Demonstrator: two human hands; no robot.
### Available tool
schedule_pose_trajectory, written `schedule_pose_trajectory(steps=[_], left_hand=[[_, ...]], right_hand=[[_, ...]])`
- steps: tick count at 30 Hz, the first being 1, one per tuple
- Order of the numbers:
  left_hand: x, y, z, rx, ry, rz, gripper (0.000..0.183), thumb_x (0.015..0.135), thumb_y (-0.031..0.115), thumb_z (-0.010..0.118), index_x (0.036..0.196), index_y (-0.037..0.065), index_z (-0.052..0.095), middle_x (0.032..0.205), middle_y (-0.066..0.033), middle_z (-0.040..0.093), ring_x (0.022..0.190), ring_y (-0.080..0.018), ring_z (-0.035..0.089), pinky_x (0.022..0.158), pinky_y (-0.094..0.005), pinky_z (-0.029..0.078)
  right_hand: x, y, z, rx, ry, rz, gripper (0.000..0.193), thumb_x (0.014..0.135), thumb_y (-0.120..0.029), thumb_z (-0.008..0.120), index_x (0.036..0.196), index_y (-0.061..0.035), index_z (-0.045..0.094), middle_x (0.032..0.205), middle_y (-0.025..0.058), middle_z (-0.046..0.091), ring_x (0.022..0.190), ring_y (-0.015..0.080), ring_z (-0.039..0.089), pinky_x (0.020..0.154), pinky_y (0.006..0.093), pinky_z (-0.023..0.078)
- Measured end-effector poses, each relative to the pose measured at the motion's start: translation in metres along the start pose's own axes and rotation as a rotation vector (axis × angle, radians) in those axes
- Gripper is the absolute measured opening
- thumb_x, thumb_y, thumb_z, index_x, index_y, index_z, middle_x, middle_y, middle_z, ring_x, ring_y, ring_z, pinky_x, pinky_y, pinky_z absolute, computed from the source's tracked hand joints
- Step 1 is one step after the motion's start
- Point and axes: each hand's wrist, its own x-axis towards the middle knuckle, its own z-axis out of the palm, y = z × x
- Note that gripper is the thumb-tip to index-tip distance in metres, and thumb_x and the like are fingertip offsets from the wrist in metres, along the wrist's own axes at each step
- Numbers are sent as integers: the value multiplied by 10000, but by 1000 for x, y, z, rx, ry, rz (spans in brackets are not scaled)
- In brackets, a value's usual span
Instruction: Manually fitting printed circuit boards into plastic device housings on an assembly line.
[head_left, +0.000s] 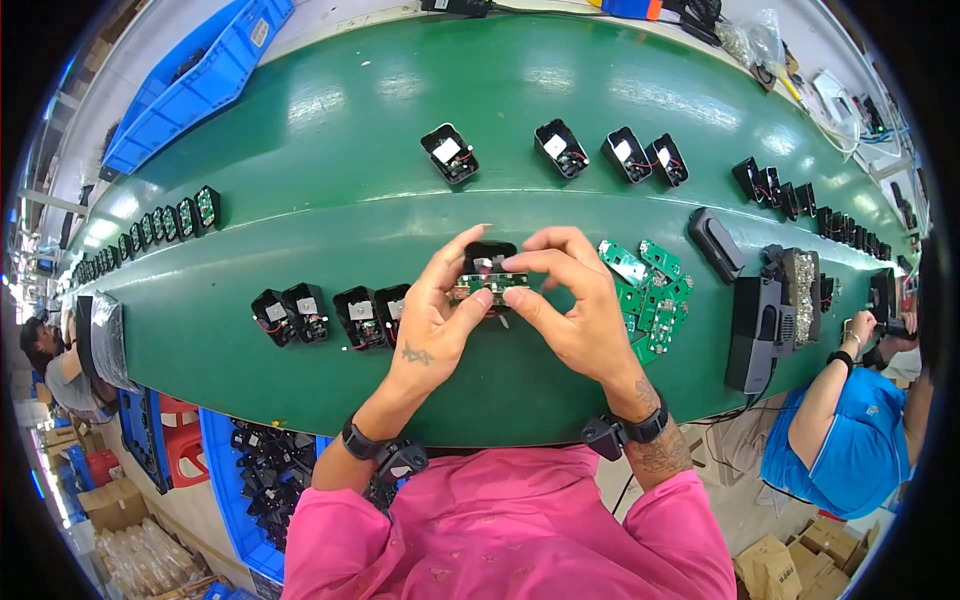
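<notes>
My left hand (440, 305) is closed round the left side of a small black plastic housing (490, 250), its thumb pressed on a green circuit board (478, 284). The board lies across the near part of the housing, tilted; whether it is seated inside cannot be made out. On the right side, my right hand (575, 300) pinches the board's end with its thumb, and its curved forefinger reaches over the housing's opening. Loose green circuit boards (655, 300) lie in a pile beside my right hand. Left of my left hand stand several open black housings (304, 312) with red wires.
More open housings (450, 153) stand along the far belt. A row of housings with boards (205, 207) is at the left. At the right are a dark grey device (755, 335) and a co-worker in a blue shirt (850, 440). Blue crates (195, 90) flank the green table (350, 220).
</notes>
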Motion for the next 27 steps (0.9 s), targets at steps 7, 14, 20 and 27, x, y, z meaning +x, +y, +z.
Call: schedule_pose_trajectory(steps=[7, 14, 20, 27], left_hand=[[-4, -1, 13, 11, -13, -33, 566, 936, -1, 608, 1472, 38, 428, 1278, -116, 570, 1107, -149, 597, 895, -282, 535], [-7, -5, 15, 124, 190, 212, 560, 921, -45, 613, 1452, 51, 465, 1285, -133, 584, 983, -119, 631, 783, -244, 555], [-12, -4, 13, 409, 276, 345, 484, 888, -64, 633, 1358, 39, 576, 1293, -172, 619, 1072, -220, 667, 807, -321, 580], [-9, -3, 9, 611, 204, 429, 518, 805, -124, 650, 1296, 40, 624, 1237, -223, 642, 1077, -363, 667, 864, -368, 563]], right_hand=[[-4, 3, 10, 79, 9, 15, 199, 834, -131, 758, 1028, -88, 761, 1231, 125, 565, 1194, 257, 496, 961, 392, 442], [-9, 3, 21, -130, 157, -107, 93, 863, -83, 718, 943, -39, 699, 1152, 121, 581, 1036, 258, 544, 813, 362, 467], [-3, 3, 22, -113, 44, -258, 80, 846, -16, 701, 878, 19, 637, 689, 100, 592, 580, 245, 566, 544, 330, 450], [-3, 4, 10, -52, -113, -136, 70, 849, -29, 687, 847, 23, 641, 720, 107, 618, 566, 214, 575, 516, 319, 438]])
